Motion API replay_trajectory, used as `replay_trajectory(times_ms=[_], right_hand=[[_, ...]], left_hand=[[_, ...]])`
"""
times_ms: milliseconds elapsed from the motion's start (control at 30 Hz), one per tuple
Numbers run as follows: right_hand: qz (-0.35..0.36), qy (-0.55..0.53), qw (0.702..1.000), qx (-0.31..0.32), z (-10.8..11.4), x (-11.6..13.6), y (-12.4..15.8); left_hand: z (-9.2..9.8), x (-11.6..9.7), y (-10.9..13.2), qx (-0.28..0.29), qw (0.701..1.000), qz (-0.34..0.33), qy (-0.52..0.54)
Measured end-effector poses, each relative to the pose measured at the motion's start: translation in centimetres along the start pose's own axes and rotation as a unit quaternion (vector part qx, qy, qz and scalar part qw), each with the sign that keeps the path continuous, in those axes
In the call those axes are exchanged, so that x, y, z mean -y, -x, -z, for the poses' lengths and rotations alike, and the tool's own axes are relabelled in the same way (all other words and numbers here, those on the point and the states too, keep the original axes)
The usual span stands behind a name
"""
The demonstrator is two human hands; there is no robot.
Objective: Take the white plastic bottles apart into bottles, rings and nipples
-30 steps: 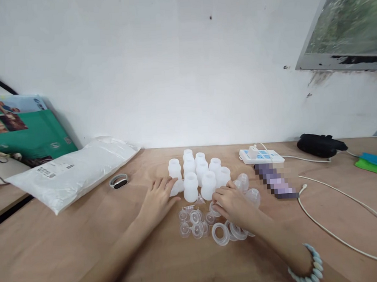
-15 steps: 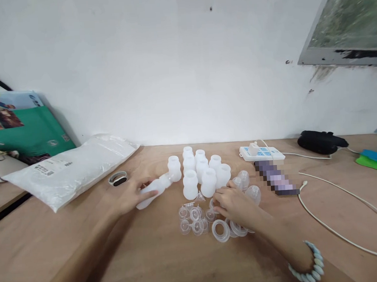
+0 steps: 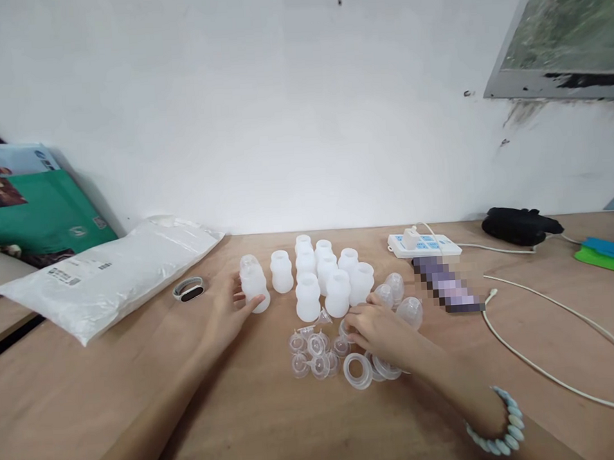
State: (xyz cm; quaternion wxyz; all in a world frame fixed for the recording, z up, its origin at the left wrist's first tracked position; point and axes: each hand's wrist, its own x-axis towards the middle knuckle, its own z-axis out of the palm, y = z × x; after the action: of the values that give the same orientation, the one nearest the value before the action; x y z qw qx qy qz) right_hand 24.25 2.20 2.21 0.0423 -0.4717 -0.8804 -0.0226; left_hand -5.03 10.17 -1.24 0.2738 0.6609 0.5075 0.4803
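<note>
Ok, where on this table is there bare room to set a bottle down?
Bare wood lies on the table in front of the white bag, left of the left hand gripping a bottle, and between the right hand and the cable. Crowded: the other bottles and small clear parts.

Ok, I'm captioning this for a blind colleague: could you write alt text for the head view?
The left hand grips a white plastic bottle standing upright on a wooden table, left of a cluster of similar bottles. The right hand rests among small clear caps and rings.
</note>
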Motion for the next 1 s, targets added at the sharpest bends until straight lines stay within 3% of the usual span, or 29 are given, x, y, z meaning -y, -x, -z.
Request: replay_trajectory(times_ms=[200,433,500,567,667,733,800,900,1000], right_hand=[[0.006,0.007,1.000,-0.009,-0.2,0.2,0.1],[0.000,-0.007,1.000,-0.007,-0.1,-0.1,0.2],[-0.007,-0.015,1.000,-0.010,0.2,-0.3,0.2],[-0.013,-0.026,0.999,-0.015,0.4,-0.4,0.3],[-0.020,-0.043,0.999,-0.023,0.7,-0.5,0.4],[-0.024,-0.063,0.997,-0.035,0.8,-0.4,0.4],[-0.025,-0.088,0.995,-0.050,0.8,-0.3,0.5],[-0.023,-0.116,0.991,-0.068,0.9,-0.2,0.5],[-0.022,-0.143,0.986,-0.089,1.1,-0.1,0.5]], left_hand=[[0.5,0.5,0.1,-0.011,0.996,-0.019,-0.090],[0.4,0.5,0.6,-0.127,0.959,-0.104,-0.231],[0.2,-0.5,1.1,-0.160,0.948,-0.145,-0.232],[0.0,-1.5,1.8,-0.159,0.935,-0.221,-0.226],[-0.5,-3.1,3.0,-0.048,0.912,-0.339,-0.225],[-1.0,-4.1,3.7,0.054,0.855,-0.452,-0.249],[-1.7,-5.0,4.3,0.131,0.791,-0.525,-0.285],[-2.3,-6.0,4.6,0.184,0.765,-0.529,-0.319],[-2.2,-6.5,4.5,0.205,0.772,-0.500,-0.333]])
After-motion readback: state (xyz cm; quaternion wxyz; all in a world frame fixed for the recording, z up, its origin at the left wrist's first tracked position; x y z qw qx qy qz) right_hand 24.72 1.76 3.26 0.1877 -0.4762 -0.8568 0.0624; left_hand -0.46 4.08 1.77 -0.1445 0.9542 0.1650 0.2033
